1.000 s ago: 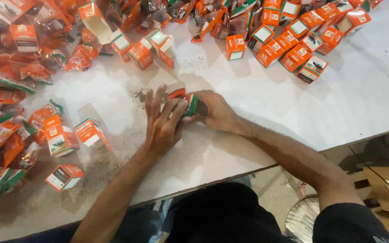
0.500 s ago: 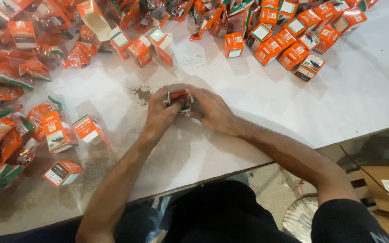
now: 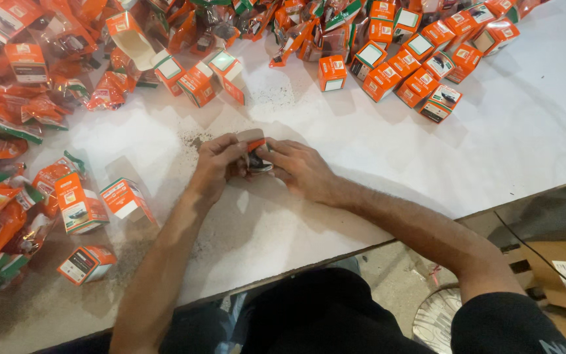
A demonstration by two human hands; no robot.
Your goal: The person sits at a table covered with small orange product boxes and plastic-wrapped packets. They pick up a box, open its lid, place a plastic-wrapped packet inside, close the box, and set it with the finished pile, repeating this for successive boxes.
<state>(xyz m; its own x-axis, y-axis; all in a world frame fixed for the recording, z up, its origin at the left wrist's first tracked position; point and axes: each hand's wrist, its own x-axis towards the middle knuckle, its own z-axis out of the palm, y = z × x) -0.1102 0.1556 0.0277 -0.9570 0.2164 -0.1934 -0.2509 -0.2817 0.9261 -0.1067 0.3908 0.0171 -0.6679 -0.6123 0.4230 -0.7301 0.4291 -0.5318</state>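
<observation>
My left hand (image 3: 216, 164) and my right hand (image 3: 301, 169) meet over the middle of the white table (image 3: 361, 151). Between their fingers is a small orange box (image 3: 255, 154) with a dark part showing at its open end. Both hands grip it, the left from the left side, the right from the right. My fingers hide most of the box. A patch of dark specks (image 3: 196, 139) lies on the table just beyond my left hand.
Several closed orange boxes (image 3: 420, 65) lie in rows at the far right. A heap of orange plastic packets (image 3: 21, 118) and loose boxes (image 3: 80, 203) covers the left side. A brown carton (image 3: 558, 269) stands on the floor beyond the table's edge at right.
My hands have drawn closer around the box and lifted it slightly off the table; the left hand, earlier spread flat over it, now pinches it.
</observation>
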